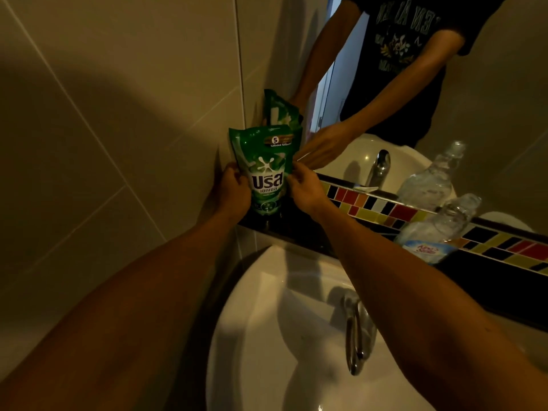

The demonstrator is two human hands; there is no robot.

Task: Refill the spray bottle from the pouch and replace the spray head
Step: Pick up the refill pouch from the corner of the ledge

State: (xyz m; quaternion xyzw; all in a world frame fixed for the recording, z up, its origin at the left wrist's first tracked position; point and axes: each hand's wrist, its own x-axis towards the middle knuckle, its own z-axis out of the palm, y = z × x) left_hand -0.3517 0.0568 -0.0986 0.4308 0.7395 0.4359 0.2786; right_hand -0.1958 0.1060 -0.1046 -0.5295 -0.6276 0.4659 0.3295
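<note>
both hands, left hand (229, 191) and right hand (305, 189), grip the upright green pouch (267, 170) on the dark ledge (299, 232).

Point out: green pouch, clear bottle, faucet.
green pouch (267, 176): head view, front label.
clear bottle (436, 229): head view, transparent body above label.
faucet (357, 330): head view, chrome handle.

The green pouch (268, 170) is glossy plastic film with printed lettering, and the bottle (439, 229) is clear, crinkled plastic with a paper-like label. The basin (267, 292) looks smooth glazed ceramic, its tap (357, 333) shiny metal, the ledge (489, 280) dark and polished, the wall tiles (103, 114) smooth beige
</note>
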